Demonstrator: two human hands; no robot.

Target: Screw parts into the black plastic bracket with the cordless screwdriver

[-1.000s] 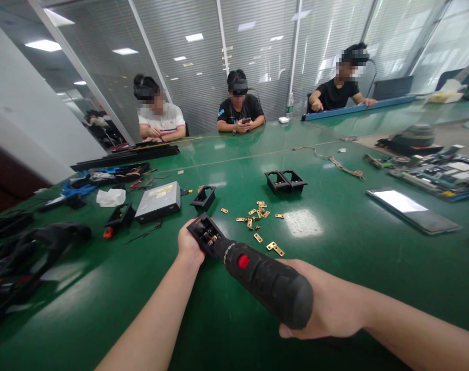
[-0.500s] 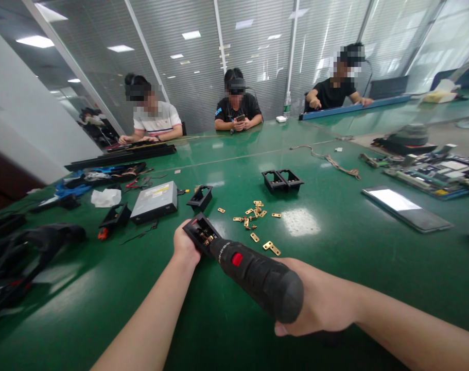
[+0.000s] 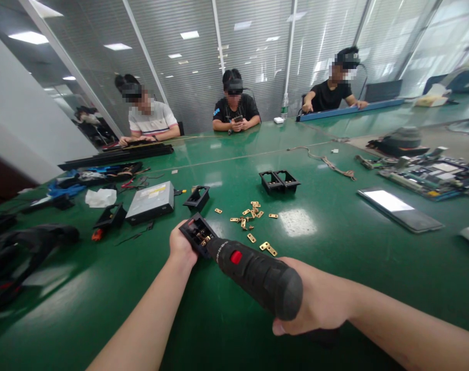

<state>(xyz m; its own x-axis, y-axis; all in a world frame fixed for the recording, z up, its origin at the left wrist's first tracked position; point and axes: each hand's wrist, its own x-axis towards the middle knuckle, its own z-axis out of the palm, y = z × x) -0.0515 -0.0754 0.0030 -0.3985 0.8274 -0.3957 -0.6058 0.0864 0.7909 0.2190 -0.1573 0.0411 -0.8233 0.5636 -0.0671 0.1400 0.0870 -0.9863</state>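
My left hand (image 3: 182, 246) is closed round a small black plastic housing (image 3: 190, 226), open side up and tilted, with brass pieces inside it. My right hand (image 3: 315, 301) grips a black electric screwdriver (image 3: 257, 275) with a red switch. Its front end reaches down to the housing's opening; the tip itself is hidden. Beyond lie several loose brass plates (image 3: 251, 238) and small screws. Another black housing (image 3: 196, 198) stands just past my left hand, and a joined pair of housings (image 3: 279, 181) sits farther back.
A silver disc drive (image 3: 150, 201), a crumpled tissue (image 3: 100, 198) and dark straps (image 3: 29, 257) lie on the left. A phone-like slab (image 3: 399, 209), circuit boards (image 3: 431, 172) and a cord (image 3: 327, 159) are on the right. Three people sit across the green table (image 3: 226, 319).
The view has shifted slightly, so the table's things appear a little farther left. Both hands keep their grips, and the screwdriver stays at the housing.
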